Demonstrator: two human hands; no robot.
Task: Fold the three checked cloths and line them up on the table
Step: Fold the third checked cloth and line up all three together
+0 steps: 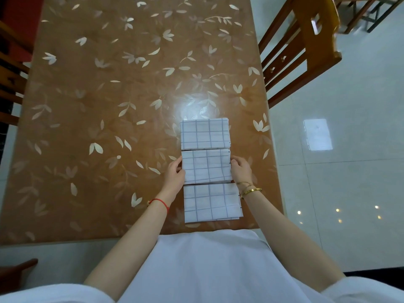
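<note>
Three white cloths with thin dark checks lie folded into rectangles in a column near the table's right edge. The far cloth (205,133) lies flat and untouched. The middle cloth (206,166) sits between my hands: my left hand (175,173) grips its left edge and my right hand (240,170) grips its right edge. The near cloth (212,202) lies closest to me, between my forearms, its right edge partly under my right wrist. The three cloths almost touch end to end.
The brown table (98,119) has a glossy top with a pale leaf pattern. A wooden chair (301,47) stands at its right side, another chair (11,84) at the left. Shiny white floor tiles (349,171) lie to the right.
</note>
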